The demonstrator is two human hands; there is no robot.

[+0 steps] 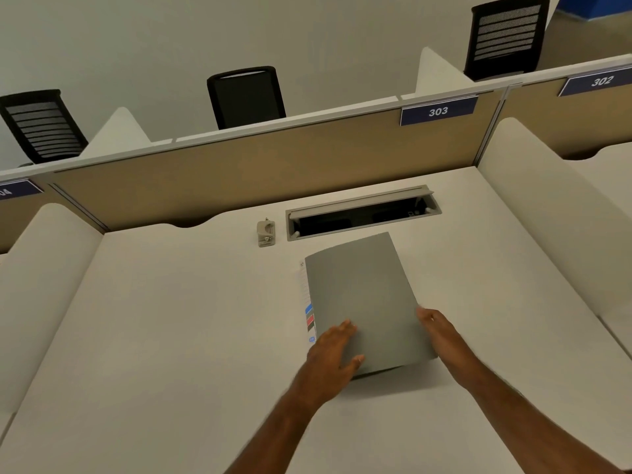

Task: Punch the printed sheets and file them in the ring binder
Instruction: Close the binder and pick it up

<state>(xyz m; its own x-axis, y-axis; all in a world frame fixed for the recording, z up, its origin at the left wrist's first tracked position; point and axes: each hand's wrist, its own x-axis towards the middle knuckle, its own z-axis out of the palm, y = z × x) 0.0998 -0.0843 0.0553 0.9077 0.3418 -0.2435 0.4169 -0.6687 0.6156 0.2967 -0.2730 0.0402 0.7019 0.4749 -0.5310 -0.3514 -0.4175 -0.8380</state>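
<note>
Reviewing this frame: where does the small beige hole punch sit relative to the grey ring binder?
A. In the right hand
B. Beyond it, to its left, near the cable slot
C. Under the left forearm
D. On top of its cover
B: the small beige hole punch stands alone on the desk beyond the grey ring binder, left of the open cable slot, touched by neither hand.

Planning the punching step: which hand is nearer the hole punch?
Left. The left hand rests on the binder, below the hole punch; the right hand is at the binder's far side.
</note>
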